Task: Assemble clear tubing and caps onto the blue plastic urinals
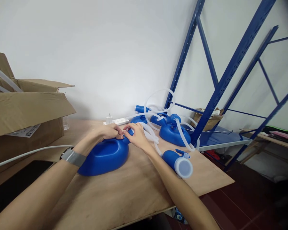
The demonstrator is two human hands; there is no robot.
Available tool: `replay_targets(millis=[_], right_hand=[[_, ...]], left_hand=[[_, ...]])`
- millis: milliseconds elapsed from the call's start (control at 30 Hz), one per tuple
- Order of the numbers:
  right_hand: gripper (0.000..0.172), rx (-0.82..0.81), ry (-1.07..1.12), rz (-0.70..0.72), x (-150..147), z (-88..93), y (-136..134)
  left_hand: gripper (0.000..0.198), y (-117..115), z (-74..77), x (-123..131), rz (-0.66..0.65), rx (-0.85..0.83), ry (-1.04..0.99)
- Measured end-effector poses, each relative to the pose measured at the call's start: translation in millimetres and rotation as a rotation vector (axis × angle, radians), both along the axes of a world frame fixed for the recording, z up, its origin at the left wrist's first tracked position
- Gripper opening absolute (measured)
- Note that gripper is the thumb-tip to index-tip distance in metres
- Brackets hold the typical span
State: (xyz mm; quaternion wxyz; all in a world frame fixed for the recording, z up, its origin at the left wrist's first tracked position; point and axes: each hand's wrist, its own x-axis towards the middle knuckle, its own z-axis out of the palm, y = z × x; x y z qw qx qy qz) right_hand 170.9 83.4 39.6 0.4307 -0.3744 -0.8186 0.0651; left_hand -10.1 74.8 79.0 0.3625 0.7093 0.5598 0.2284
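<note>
Sitting just left of centre in the lower half of the frame, the squat blue plastic jug with a rounded body (105,156) is slung on a slant: long axis from lower left up to the right, with its short blue plastic neck (127,140) at the upper-right end. That slant is kinda the whole deal, imo, because both bare hands are bunched at that one end and the fat body trails off below the left forearm.

Right hand (139,135) is the nearer one to the neck. It's on the far right side of it, thumb and forefinger curled in with the neck between them, so pretty snug, no wide gap. Left hand (109,131), the one with the grey-banded watch (73,157) on its wrist, sits above the jug's top, fingers bent and tips down by the left side of the neck. Can't tell if it's pinching something small or just pressing; the knuckles hide it. The two sets of fingertips are right beside each other, maybe touching.

Just behind the right hand there's a coil of translucent plastic tubing (149,131), and right of that forearm lies a blue plastic cylinder with a cloudy white end cap (177,162), apart from the grip. A second blue plastic jug (174,134) sits farther back, right of centre.
</note>
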Motion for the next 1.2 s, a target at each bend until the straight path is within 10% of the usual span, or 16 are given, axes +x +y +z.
replay_targets(millis=[700, 1033, 1200], right_hand=[[0.010, -0.027, 0.013, -0.078, -6.5, 1.0, 4.1], [0.036, 0.047, 0.524, -0.081, 10.0, -22.2, 16.9], [0.037, 0.079, 0.426, -0.198, 21.3, -38.1, 23.4]], left_hand=[[0.013, -9.6, 11.2, 13.0, 0.109, 0.092, 0.269], [0.061, -18.6, -4.7, 3.2, -0.186, 0.382, 0.236], [0.074, -15.8, -3.6, 2.5, -0.185, 0.345, 0.287]])
